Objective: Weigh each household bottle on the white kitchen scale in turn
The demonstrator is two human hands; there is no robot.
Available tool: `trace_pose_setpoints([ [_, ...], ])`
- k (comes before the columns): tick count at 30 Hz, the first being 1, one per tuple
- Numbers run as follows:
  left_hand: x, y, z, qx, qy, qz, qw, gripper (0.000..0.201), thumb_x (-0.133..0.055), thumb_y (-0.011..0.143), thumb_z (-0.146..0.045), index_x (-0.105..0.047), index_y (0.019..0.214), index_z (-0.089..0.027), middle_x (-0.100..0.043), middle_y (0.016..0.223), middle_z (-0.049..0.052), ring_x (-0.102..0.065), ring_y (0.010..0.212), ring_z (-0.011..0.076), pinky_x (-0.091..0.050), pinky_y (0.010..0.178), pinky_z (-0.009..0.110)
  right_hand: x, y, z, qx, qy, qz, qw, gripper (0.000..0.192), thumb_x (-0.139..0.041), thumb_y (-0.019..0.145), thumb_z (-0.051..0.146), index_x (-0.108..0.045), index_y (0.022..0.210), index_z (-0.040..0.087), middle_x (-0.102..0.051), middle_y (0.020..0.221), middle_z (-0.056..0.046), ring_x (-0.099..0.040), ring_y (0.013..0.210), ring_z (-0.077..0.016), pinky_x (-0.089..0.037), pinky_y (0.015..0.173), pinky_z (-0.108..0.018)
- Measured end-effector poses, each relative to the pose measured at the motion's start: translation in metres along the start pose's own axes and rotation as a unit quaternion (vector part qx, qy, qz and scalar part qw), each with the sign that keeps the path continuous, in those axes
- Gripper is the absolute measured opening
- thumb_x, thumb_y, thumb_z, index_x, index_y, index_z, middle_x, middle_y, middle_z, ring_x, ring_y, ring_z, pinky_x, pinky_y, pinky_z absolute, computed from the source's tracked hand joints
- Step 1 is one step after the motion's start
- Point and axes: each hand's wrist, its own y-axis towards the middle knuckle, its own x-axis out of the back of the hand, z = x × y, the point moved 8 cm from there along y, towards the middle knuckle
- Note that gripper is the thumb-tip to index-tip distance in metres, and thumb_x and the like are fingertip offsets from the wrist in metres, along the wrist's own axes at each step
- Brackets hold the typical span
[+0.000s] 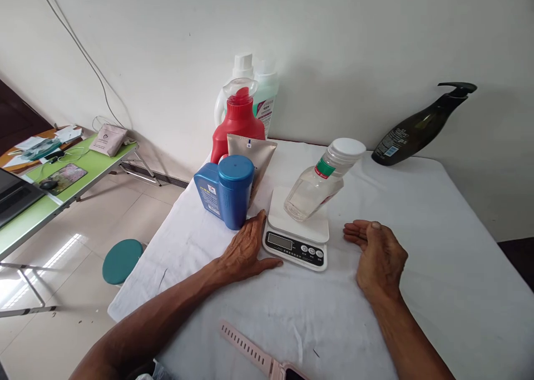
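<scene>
My left hand (pixel 246 250) lies flat on the white cloth-covered table (pixel 438 246), fingers together and stretched out, thumb just touching the near left corner of the small white digital kitchen scale (pixel 297 230). It holds nothing. My right hand (pixel 377 253) rests on its edge to the right of the scale, apart from it, open with the fingers loosely curled toward the left, and it too is empty. On the scale's platform stands a clear plastic bottle with a white cap and a green and red label (pixel 319 182), leaning to the right. Just beyond my left hand stands a blue plastic jug with a round blue lid (pixel 225 191), with a beige pouch (pixel 252 152) and a red detergent bottle (pixel 237 124) behind it. A dark green pump bottle (pixel 421 125) leans against the far wall on the right. A pink watch strap (pixel 250 349) lies at the near edge.
</scene>
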Motion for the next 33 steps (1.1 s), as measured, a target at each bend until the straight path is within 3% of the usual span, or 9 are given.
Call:
trace_pose_setpoints([
  [18,0.003,-0.001,-0.005,0.006,0.024,0.007,1.000,0.127,-0.084,0.089,-0.048,0.006,0.173,-0.017,-0.038,0.171,0.031,-0.043,0.161,0.0440,-0.045,0.130,0.061,0.001,-0.004,0.002,0.012,-0.019,0.014,1.000,0.053,-0.068,0.087,0.072,-0.068,0.094,0.020,-0.074,0.092,-0.008,-0.073,0.086,-0.0255,-0.060,0.085,-0.048],
  [22,0.001,-0.004,-0.001,0.004,0.030,-0.005,1.000,0.128,-0.083,0.091,-0.048,0.010,0.174,-0.023,-0.038,0.172,0.028,-0.045,0.160,0.0434,-0.047,0.127,0.063,-0.007,-0.013,0.044,0.087,-0.007,0.061,0.994,0.066,-0.079,0.078,0.073,-0.066,0.119,0.023,-0.076,0.119,-0.011,-0.072,0.117,-0.0313,-0.060,0.097,-0.052],
  [24,0.000,-0.005,0.000,-0.002,0.027,-0.011,1.000,0.126,-0.082,0.092,-0.049,0.010,0.175,-0.025,-0.038,0.173,0.027,-0.045,0.160,0.0429,-0.046,0.127,0.064,-0.022,-0.021,0.074,0.138,-0.012,0.119,0.983,0.083,-0.087,0.071,0.069,-0.058,0.135,0.026,-0.070,0.141,-0.014,-0.066,0.133,-0.0338,-0.057,0.105,-0.055],
  [26,0.000,-0.005,0.001,-0.004,0.022,-0.016,1.000,0.125,-0.082,0.092,-0.048,0.008,0.175,-0.025,-0.039,0.173,0.027,-0.045,0.160,0.0422,-0.045,0.128,0.064,-0.040,-0.027,0.096,0.165,-0.054,0.165,0.971,0.096,-0.092,0.066,0.067,-0.053,0.143,0.028,-0.063,0.153,-0.015,-0.063,0.138,-0.0357,-0.057,0.104,-0.055],
  [29,0.001,-0.005,0.002,0.004,0.019,-0.018,1.000,0.125,-0.084,0.090,-0.046,0.006,0.175,-0.025,-0.038,0.173,0.027,-0.044,0.161,0.0422,-0.045,0.128,0.064,-0.063,-0.029,0.111,0.187,-0.148,0.169,0.956,0.094,-0.091,0.065,0.071,-0.054,0.140,0.027,-0.070,0.140,-0.015,-0.068,0.127,-0.0372,-0.058,0.099,-0.055],
  [33,0.000,-0.006,0.001,-0.005,0.022,-0.014,1.000,0.123,-0.081,0.094,-0.047,0.008,0.175,-0.025,-0.037,0.174,0.027,-0.043,0.162,0.0428,-0.045,0.128,0.064,-0.077,-0.022,0.105,0.174,-0.197,0.133,0.955,0.077,-0.086,0.068,0.076,-0.059,0.121,0.025,-0.077,0.114,-0.012,-0.072,0.106,-0.0356,-0.057,0.095,-0.055],
])
